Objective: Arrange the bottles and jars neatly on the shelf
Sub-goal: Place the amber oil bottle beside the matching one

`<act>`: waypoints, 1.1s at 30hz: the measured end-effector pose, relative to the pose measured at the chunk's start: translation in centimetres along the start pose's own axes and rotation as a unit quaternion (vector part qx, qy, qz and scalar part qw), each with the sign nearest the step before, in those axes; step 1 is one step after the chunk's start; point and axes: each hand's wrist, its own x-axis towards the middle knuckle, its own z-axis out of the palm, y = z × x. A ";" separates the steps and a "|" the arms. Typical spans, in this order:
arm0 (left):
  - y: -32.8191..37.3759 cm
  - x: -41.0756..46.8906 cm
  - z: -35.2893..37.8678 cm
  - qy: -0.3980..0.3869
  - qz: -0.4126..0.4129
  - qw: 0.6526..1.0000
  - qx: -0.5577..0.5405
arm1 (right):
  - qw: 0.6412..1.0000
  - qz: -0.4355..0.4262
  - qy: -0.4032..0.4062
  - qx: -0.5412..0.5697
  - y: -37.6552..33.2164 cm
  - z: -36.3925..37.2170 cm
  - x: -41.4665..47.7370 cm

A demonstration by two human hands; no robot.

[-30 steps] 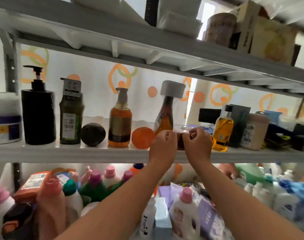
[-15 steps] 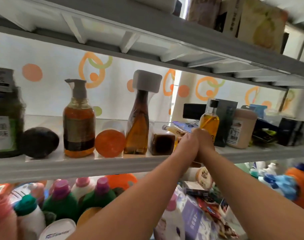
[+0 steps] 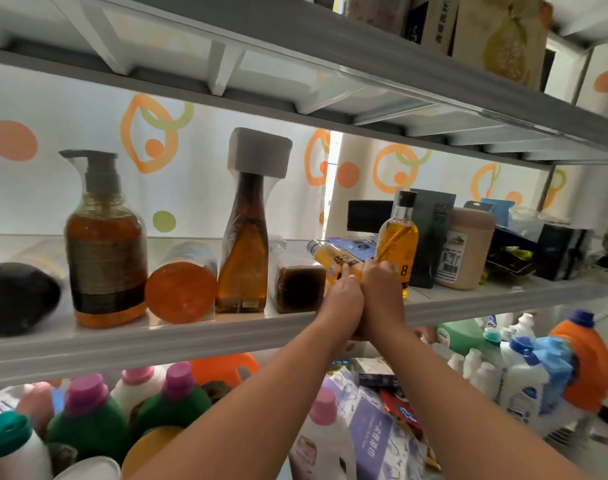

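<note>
Pinching tipped yellow bottle: left hand; right hand grasp unclear; grey shelf, patterned curtain.

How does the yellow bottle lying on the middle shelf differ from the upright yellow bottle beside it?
The lying yellow bottle is on its side, neck toward the back; the upright yellow bottle stands with its black cap on top. The left hand has its thumb against the lying yellow bottle; whether the right hand holds the upright yellow bottle cannot be told. Both hold yellow liquid and sit on the middle shelf.
</note>
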 end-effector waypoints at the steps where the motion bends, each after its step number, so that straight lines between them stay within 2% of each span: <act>1: -0.3 0.4 -0.1 0.009 -0.008 1.000 0.021 | 0.999 0.004 0.020 0.032 0.0 0.1 -0.2; 4: -0.1 0.0 -0.3 -0.012 0.009 0.998 0.066 | 0.997 0.015 0.051 0.063 0.3 0.7 -0.8; 7: 0.2 -0.1 0.2 -0.022 0.011 1.000 -0.004 | 0.992 0.025 0.071 0.102 0.3 1.6 -1.5; 11: -0.5 -0.8 -0.4 -0.077 0.037 0.993 -0.081 | 0.979 0.045 0.115 0.163 0.1 2.7 -2.5; 16: -1.0 0.0 -1.1 -0.082 0.012 0.997 -0.007 | 0.948 0.087 0.140 0.271 0.4 2.9 -3.0; 19: -1.1 0.3 -1.5 -0.077 -0.008 0.997 0.011 | 0.948 0.093 0.135 0.272 0.7 3.2 -3.1; 23: -1.0 0.3 -1.5 -0.078 -0.012 0.997 0.005 | 0.967 0.116 0.135 0.182 1.0 3.1 -2.6; 28: -0.9 0.5 0.0 -0.049 -0.006 0.997 0.052 | 0.966 0.136 0.109 0.190 1.3 3.3 -2.8; 33: -1.8 -0.1 0.1 -0.034 0.002 0.999 0.018 | 0.964 0.154 0.094 0.196 1.5 3.5 -3.2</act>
